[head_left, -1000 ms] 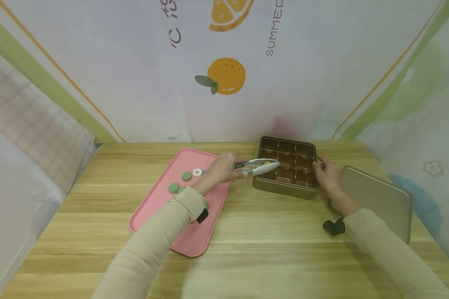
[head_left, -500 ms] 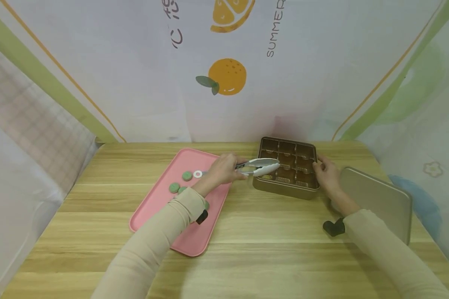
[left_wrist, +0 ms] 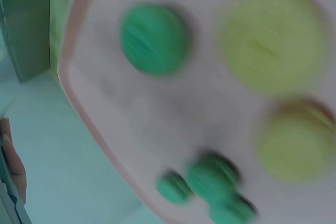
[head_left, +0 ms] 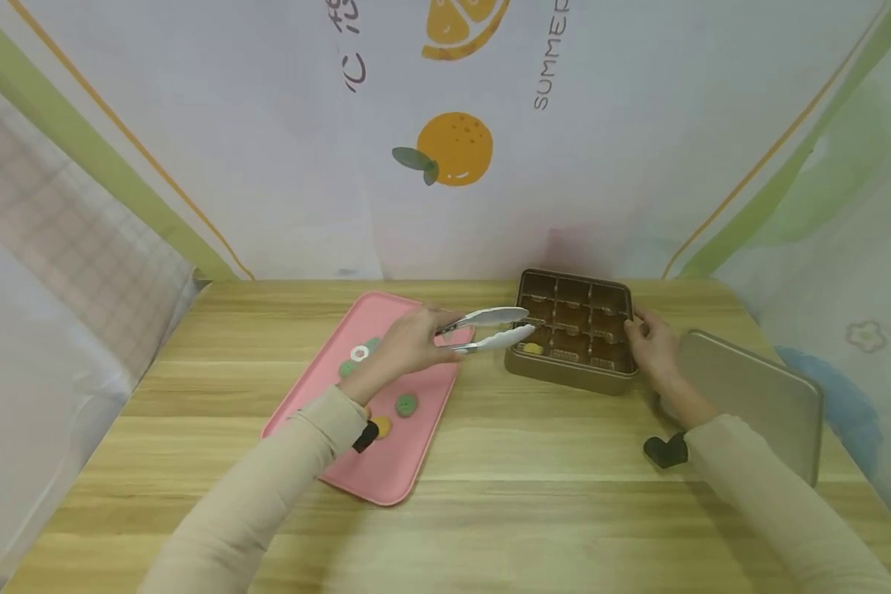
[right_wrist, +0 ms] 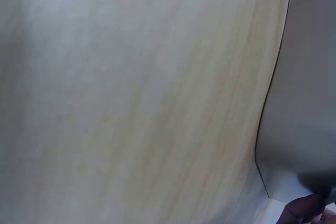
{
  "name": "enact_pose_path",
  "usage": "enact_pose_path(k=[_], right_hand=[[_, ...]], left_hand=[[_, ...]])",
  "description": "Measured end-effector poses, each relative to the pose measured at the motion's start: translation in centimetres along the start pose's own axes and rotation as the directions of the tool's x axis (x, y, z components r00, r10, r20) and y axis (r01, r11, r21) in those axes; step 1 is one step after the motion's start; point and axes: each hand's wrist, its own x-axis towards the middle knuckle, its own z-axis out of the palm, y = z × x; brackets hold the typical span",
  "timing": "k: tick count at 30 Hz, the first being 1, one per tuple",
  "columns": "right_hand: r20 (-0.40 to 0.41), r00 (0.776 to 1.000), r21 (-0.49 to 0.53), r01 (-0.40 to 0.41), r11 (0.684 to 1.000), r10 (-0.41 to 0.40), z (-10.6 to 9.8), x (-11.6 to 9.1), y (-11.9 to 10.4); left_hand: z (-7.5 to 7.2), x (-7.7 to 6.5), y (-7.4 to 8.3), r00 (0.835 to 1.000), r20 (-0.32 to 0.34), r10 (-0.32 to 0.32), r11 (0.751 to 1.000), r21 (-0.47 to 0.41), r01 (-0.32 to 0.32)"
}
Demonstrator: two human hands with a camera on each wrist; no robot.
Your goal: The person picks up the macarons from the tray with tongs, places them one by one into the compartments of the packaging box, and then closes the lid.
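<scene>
In the head view my left hand (head_left: pixel 408 340) grips metal tongs with white scalloped tips (head_left: pixel 499 339). The tips stand apart with nothing between them, just left of a brown square tin (head_left: pixel 572 381) divided into small compartments. A yellow macaron (head_left: pixel 533 349) lies in the tin's front-left compartment. My right hand (head_left: pixel 655 351) holds the tin's right side, thumb at the rim. Under my left arm is a pink tray (head_left: pixel 386 491) with green macarons (head_left: pixel 407 404) and yellow ones (head_left: pixel 381 426), partly hidden by the arm. The left wrist view shows several green macarons (left_wrist: pixel 155 39) and two yellow ones (left_wrist: pixel 273 40), blurred.
A flat metal lid (head_left: pixel 753 396) lies at the right of the wooden table (head_left: pixel 535 528), partly under my right forearm. A fruit-print curtain (head_left: pixel 601 165) hangs directly behind the table.
The tongs have opened and let go of the yellow macaron, which now lies in the tin. My left hand has drawn back left towards the tray; the right hand stays on the tin.
</scene>
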Motion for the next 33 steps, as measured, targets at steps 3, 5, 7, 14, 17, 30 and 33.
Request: enact_pose_path(k=[3,5,7,14,17,30,33], right_hand=[[0.003,1.000,0.014,0.001,1.000,-0.002,0.0,0.0,0.1],[0.012,1.000,0.019,0.000,1.000,0.000,-0.1,0.0,0.0],[0.012,1.000,0.018,-0.003,1.000,0.003,-0.2,0.0,0.0],[0.026,1.000,0.009,-0.008,1.000,0.008,-0.3,-0.1,-0.2],[0.040,0.999,0.012,-0.015,1.000,0.015,-0.3,-0.1,-0.3],[0.052,0.999,0.013,-0.015,1.000,0.014,-0.3,-0.2,-0.3],[0.046,0.999,0.014,-0.014,1.000,0.013,-0.3,-0.2,-0.4]], left_hand=[[-1.0,-2.3,-1.5,1.000,-0.019,-0.023,0.999,-0.025,0.022],[-1.7,-4.1,-2.6,0.999,-0.022,-0.044,0.998,-0.046,0.042],[-2.3,-6.0,-3.9,0.998,-0.028,-0.061,0.996,-0.061,0.059],[-4.2,-12.9,-8.2,0.992,-0.041,-0.120,0.987,-0.110,0.115],[-5.0,-15.4,-9.4,0.988,-0.044,-0.148,0.982,-0.122,0.142],[-5.2,-20.0,-12.0,0.989,-0.120,-0.080,0.996,0.033,0.085],[-5.0,-20.2,-12.3,0.991,-0.115,-0.074,0.996,0.039,0.079]])
